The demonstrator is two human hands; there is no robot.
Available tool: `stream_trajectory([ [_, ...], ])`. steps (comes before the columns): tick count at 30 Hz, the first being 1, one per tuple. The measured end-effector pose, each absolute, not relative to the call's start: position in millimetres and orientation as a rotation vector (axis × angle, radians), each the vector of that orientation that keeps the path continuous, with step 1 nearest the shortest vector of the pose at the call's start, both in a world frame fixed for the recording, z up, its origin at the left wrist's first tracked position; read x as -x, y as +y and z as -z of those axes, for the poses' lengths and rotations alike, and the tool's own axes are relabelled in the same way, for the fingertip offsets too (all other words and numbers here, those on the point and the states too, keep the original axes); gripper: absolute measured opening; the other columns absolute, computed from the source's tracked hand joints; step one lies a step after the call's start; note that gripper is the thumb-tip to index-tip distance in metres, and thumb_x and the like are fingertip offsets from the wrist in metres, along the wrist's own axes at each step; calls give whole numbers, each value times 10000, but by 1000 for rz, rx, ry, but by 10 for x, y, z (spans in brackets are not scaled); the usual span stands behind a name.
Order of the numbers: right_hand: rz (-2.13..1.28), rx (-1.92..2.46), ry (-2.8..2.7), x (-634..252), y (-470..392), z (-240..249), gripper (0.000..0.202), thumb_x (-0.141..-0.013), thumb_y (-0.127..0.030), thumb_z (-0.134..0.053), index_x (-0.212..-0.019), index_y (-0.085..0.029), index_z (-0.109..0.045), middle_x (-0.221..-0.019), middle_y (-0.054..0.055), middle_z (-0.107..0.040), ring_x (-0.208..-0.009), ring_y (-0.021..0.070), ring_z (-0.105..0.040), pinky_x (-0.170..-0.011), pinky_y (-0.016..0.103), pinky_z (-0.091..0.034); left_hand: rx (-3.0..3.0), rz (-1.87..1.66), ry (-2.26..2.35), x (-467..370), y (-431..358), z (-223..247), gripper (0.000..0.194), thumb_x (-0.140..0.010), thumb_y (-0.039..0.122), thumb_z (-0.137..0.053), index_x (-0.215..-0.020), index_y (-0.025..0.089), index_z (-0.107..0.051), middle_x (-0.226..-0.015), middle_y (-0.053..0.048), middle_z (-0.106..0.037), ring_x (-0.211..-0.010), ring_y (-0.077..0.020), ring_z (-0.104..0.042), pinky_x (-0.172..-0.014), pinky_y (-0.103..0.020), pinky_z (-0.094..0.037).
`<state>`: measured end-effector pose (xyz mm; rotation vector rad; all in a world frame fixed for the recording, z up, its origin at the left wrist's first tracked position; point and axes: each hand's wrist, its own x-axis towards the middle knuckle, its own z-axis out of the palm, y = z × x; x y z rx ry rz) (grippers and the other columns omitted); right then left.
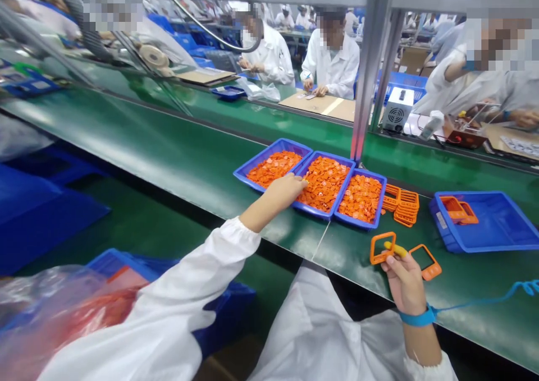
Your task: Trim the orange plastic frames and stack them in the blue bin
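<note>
My left hand (pixel 285 189) reaches to the left edge of the middle blue tray (pixel 314 212). Its fingertips are drawn together at the small orange pieces (pixel 326 182); what they pinch, if anything, is hidden. Above the bench near its front edge, my right hand (pixel 404 277) grips an orange rectangular frame (pixel 373 251), tilted upright between thumb and a finger in a yellow cover. Just right of that hand, another orange frame (pixel 431 271) with buttons along one end lies flat on the bench.
Blue trays of orange pieces flank the middle one, at left (pixel 244 172) and right (pixel 357 220). Stacked orange frames (pixel 406 208) stand beside them. A larger blue bin (pixel 497 224) holds several orange parts. A blue coiled cord (pixel 475 302) runs from my right wrist strap. A metal post (pixel 365 89) rises behind the trays.
</note>
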<state>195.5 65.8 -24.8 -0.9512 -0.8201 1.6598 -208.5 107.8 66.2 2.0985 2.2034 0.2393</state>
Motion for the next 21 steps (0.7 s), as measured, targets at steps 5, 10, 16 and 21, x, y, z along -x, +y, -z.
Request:
stream_trajectory([
  [5,-1691,915,-799,-1923,648,259,384,-770,-424,-1031,-1068,-250,-861,-947,63,-819,-738,187,-677,-642,314,-569,-2137,-77,2191,2087,1144,-707,197,-945,41,-606,-858,207,-667,-934,-103,-749,-902,-263,-681,-822,-328,-522],
  [10,-1742,934,-805,-1882,644,224,440,-758,-496,-1046,-1039,-236,-829,-956,55,-817,-822,224,-779,-744,348,-672,-2168,-308,2136,2034,991,-858,97,-994,202,-625,-1027,204,-716,-1059,-105,-781,-953,-270,-714,-871,-355,-545],
  [16,-1756,947,-791,-1815,631,241,500,-763,-545,-1045,-1033,-227,-769,-953,49,-833,-914,256,-833,-832,390,-728,-1944,-1224,1616,840,360,-638,123,-1044,316,-716,-1032,217,-787,-956,-49,-806,-857,-208,-751,-809,-311,-595],
  [21,-1739,930,-806,-1778,601,236,482,-782,-545,-1034,-1038,-239,-764,-982,43,-854,-914,257,-847,-873,428,-745,-1700,-1468,1461,-120,174,-89,68,-1047,266,-756,-1020,225,-803,-982,-57,-828,-912,-219,-776,-842,-339,-630],
])
